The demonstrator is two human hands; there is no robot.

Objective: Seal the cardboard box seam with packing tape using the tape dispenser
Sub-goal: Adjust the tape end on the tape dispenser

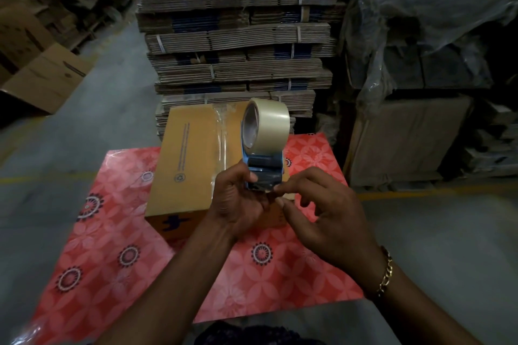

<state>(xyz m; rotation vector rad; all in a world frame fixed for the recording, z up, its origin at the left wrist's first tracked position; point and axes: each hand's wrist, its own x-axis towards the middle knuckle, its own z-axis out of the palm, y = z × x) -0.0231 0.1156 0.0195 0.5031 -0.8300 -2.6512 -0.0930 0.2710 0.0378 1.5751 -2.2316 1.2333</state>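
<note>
A brown cardboard box (pixel 185 157) lies on a red flower-patterned table (pixel 117 260), with a strip of clear tape (pixel 221 137) running along its top seam. Above the box's near end I hold a blue tape dispenser (pixel 265 169) upright, a roll of clear packing tape (pixel 267 126) on top. My left hand (pixel 238 204) grips the dispenser's lower part. My right hand (pixel 322 216) pinches at the tape end by the dispenser's lower edge with thumb and forefinger; the tape end itself is too small to make out.
A tall stack of flattened, strapped cardboard (pixel 238 45) rises right behind the table. Opened boxes (pixel 47 78) lie on the floor at left. Plastic-covered cartons (pixel 420 64) stand at right. Concrete floor with yellow lines surrounds the table.
</note>
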